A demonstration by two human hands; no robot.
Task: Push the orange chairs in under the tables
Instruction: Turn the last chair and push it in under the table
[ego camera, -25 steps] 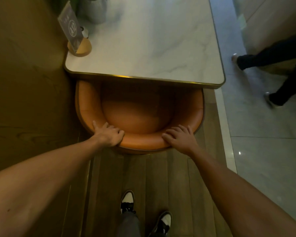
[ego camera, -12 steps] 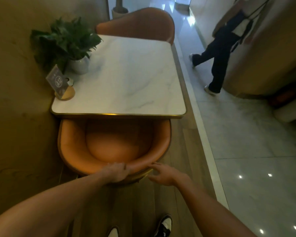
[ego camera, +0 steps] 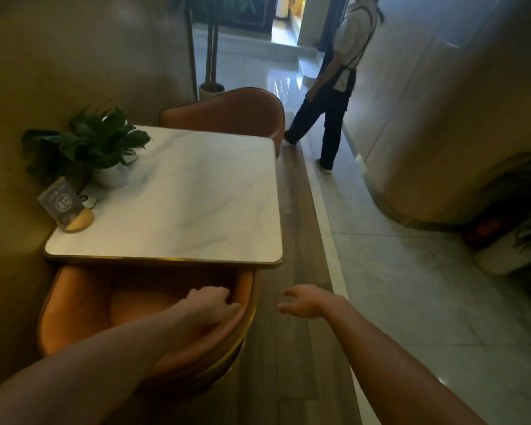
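Smooth leathery orange chair, glossy marble table.

Near orange chair tucked under the marble table.

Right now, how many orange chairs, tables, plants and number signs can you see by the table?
Orange chairs: 2, the near chair and the far chair
Tables: 1, the marble table
Plants on the table: 1, the potted plant
Number signs: 1, the A12 sign
Total: 5
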